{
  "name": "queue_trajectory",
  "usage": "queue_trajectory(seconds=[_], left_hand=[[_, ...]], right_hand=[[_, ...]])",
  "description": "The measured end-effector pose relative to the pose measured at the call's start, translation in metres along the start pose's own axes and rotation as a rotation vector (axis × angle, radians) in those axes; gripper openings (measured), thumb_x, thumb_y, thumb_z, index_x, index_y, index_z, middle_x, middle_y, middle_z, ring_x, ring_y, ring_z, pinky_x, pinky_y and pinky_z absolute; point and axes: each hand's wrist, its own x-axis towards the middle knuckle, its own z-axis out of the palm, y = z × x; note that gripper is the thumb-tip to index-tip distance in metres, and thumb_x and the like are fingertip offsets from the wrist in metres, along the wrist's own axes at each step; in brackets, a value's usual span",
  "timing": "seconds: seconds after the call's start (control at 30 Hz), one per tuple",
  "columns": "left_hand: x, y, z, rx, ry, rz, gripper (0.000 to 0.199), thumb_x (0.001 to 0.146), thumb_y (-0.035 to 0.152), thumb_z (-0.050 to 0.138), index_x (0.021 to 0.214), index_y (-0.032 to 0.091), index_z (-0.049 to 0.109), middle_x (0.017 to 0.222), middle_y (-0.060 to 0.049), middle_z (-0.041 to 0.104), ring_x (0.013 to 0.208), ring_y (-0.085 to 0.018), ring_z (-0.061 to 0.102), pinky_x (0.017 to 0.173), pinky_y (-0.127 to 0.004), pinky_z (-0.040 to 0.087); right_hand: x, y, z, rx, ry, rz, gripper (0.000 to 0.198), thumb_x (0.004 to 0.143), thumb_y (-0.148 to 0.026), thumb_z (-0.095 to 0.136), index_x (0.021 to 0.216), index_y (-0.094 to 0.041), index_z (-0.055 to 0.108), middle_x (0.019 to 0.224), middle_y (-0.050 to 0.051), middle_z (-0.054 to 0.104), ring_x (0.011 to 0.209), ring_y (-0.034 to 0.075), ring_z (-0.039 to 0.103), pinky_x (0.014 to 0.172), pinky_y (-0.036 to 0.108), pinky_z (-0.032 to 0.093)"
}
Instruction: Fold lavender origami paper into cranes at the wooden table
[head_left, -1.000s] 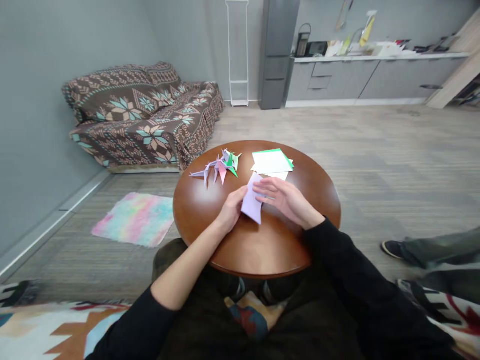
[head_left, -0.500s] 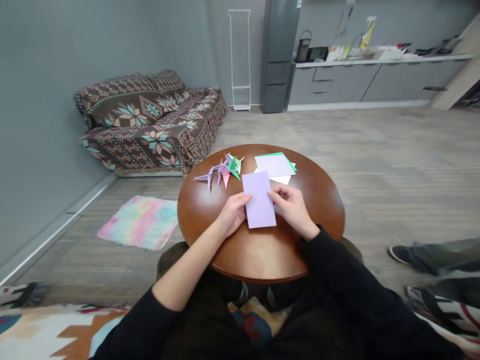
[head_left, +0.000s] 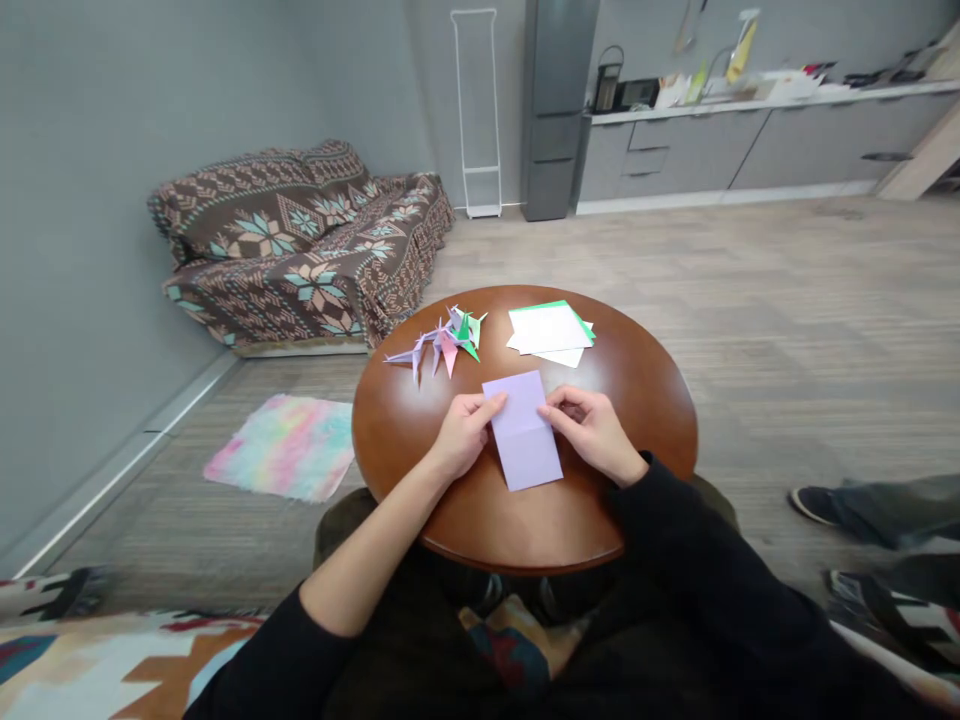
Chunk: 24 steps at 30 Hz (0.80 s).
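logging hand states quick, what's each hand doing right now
Left hand: closed, holding the lilac paper by its left edge.
Right hand: closed, pinching the same paper's right edge.

Both arms reach from the near side toward the middle of the scene and angle inward, the two hands facing each other, near but apart. The left forearm (head_left: pixel 375 540) is bare from about the elbow, with a black sleeve (head_left: pixel 281 650) bunched above it; the right arm's black sleeve (head_left: pixel 712 560) reaches the wrist. The left grip (head_left: pixel 463 435) is a pinch, its thumb (head_left: pixel 491 406) extended on top and pointing right and far. The right grip (head_left: pixel 594 430) pinches too, thumb pointing left and far, fingers curled.
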Motion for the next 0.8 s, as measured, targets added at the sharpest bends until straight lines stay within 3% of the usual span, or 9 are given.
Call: queue_trajectory(seconds=[0.33, 0.53, 0.8], left_hand=[[0.0043, -0.0015, -0.0021, -0.019, 0.084, 0.031, 0.039, 0.073, 0.047, 0.085, 0.072, 0.008, 0.079, 0.075, -0.011, 0.079, 0.065, -0.02, 0.071, 0.071, -0.032, 0.057], [0.0059, 0.0018, 0.0023, -0.079, 0.158, 0.038, 0.047, 0.07, 0.056, 0.085, 0.07, 0.009, 0.077, 0.066, -0.01, 0.075, 0.059, -0.02, 0.068, 0.063, -0.031, 0.055], [0.0076, 0.0024, 0.0019, -0.085, 0.199, 0.073, 0.039, 0.068, 0.045, 0.089, 0.073, 0.009, 0.077, 0.07, -0.006, 0.075, 0.062, -0.016, 0.066, 0.064, -0.026, 0.054]], right_hand=[[-0.0008, 0.0038, 0.0003, -0.019, -0.079, 0.062, 0.028, 0.09, -0.045, 0.069, 0.079, -0.02, 0.063, 0.069, 0.0, 0.061, 0.06, 0.015, 0.054, 0.056, 0.028, 0.042], [-0.0011, 0.0061, 0.0019, -0.008, -0.152, 0.125, 0.029, 0.091, -0.046, 0.067, 0.081, -0.02, 0.061, 0.066, -0.001, 0.059, 0.054, 0.014, 0.053, 0.05, 0.027, 0.039], [-0.0028, 0.0063, 0.0041, 0.002, -0.175, 0.168, 0.034, 0.091, -0.051, 0.066, 0.078, -0.021, 0.057, 0.06, -0.004, 0.054, 0.046, 0.012, 0.049, 0.045, 0.026, 0.036]])
